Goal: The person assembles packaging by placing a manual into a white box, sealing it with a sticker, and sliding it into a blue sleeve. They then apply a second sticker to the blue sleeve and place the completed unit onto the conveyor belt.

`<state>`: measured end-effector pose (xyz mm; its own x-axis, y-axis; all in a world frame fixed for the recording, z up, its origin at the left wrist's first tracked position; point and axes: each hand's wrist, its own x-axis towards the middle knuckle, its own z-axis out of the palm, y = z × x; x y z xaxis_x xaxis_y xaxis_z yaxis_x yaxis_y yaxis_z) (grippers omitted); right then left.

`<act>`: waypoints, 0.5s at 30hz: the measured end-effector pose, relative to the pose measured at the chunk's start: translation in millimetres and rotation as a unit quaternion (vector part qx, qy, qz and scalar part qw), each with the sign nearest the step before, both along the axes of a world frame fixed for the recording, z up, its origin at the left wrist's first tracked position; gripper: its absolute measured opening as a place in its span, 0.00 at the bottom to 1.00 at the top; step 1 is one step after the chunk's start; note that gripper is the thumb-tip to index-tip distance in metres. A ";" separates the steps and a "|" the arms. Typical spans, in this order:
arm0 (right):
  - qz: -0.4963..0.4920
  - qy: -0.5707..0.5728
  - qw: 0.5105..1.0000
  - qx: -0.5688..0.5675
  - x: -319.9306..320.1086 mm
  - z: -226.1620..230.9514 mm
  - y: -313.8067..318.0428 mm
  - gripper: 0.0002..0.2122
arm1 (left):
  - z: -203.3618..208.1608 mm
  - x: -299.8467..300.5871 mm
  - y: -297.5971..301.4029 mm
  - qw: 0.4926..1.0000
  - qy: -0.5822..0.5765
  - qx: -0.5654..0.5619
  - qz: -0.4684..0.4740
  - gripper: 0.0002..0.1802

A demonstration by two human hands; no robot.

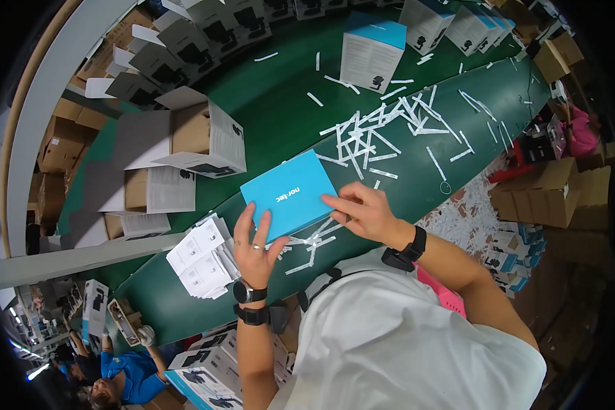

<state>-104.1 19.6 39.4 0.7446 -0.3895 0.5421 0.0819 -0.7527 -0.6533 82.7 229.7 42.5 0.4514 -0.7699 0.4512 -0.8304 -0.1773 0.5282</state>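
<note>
A closed carton with a bright blue top (290, 198) stands on the green table in front of me, turned at an angle. My left hand (255, 246) holds its near left side, fingertips on the blue face and thumb along the near edge. At the carton's right edge is my right hand (367, 213), fingers bent and fingertips pressed against that edge. Whether a small strip lies under these fingertips is hidden. Close to my left hand lies a stack of white printed leaflets (201, 256). Narrow white paper strips (312, 244) lie just in front of the carton.
Many loose white strips (365, 137) litter the green table (280, 89) beyond the carton. Open cartons (208, 140) stand at the left; a blue-topped carton (372, 55) stands at the back. A grey bar (82, 261) crosses on the left. A person in blue (133, 376) works at lower left.
</note>
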 end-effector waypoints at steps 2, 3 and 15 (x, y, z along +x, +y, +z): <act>0.008 0.017 1.000 -0.018 -3.3 0.5 -0.8 0.22 | 0.3 4.8 2.9 0.999 -0.012 0.017 -0.040 0.37; 0.003 0.016 0.999 -0.035 -4.6 -2.6 -0.7 0.23 | 4.3 4.9 1.3 0.997 -0.048 0.028 -0.050 0.37; -0.008 -0.009 0.997 -0.078 -4.5 -14.5 7.5 0.21 | 34.5 -34.2 -57.9 0.959 -0.143 0.212 -0.122 0.43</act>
